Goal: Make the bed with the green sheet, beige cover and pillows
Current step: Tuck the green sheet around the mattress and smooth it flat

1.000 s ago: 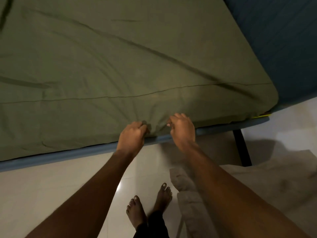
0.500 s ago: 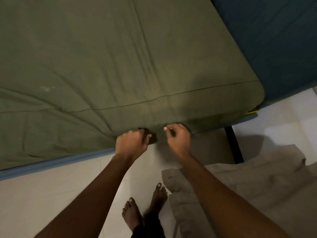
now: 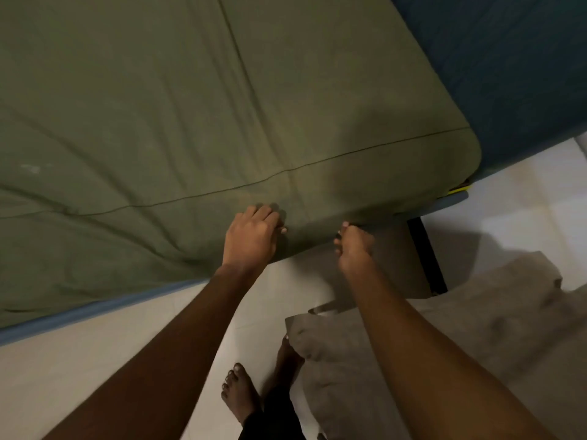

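The green sheet (image 3: 197, 122) covers the mattress and hangs over its near side, with creases running toward the edge. My left hand (image 3: 251, 238) presses flat against the sheet's hanging side, fingers curled at the lower hem. My right hand (image 3: 352, 246) pinches the sheet's bottom edge at the underside of the mattress, a hand's width to the right. The beige cover (image 3: 444, 338) lies crumpled on the floor at lower right. No pillows are in view.
The blue bed frame edge (image 3: 95, 309) runs under the mattress, with a black leg (image 3: 427, 255) near the corner. A dark blue surface (image 3: 508, 58) lies beyond the corner. My bare feet (image 3: 241, 395) stand on the white tile floor (image 3: 63, 376).
The view has shifted left along the bed. My hands have moved apart: the left has risen onto the sheet's side, the right has slid right along the bottom edge.
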